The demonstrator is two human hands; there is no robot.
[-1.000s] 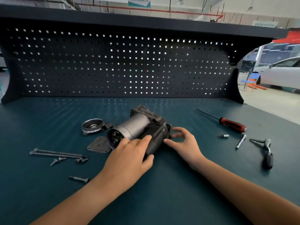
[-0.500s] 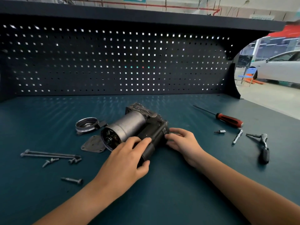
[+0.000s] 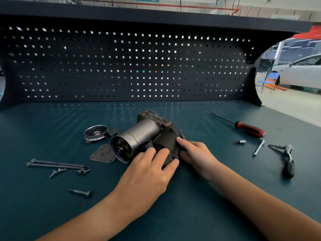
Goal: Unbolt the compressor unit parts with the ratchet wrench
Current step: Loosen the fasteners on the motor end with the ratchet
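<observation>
Compressor unit (image 3: 139,134) lies mid-table (image 3: 52,126). Left grip (image 3: 147,173) closed over its dark housing, thumb beneath. Right grip (image 3: 196,153) clasps the housing end, forefinger on top. Ratchet wrench (image 3: 288,160) lies well apart, right.

Of the person, only the two arms show. The left hand (image 3: 144,173) and the right hand (image 3: 196,153) are bare. The skin runs on uncovered along the left forearm (image 3: 97,218) and the right forearm (image 3: 260,202) as far as the bottom and right edges of the view, which cut them off. The fingers (image 3: 149,153) are slender, the nails too small to judge. Both forearms look broader toward the camera.
</observation>
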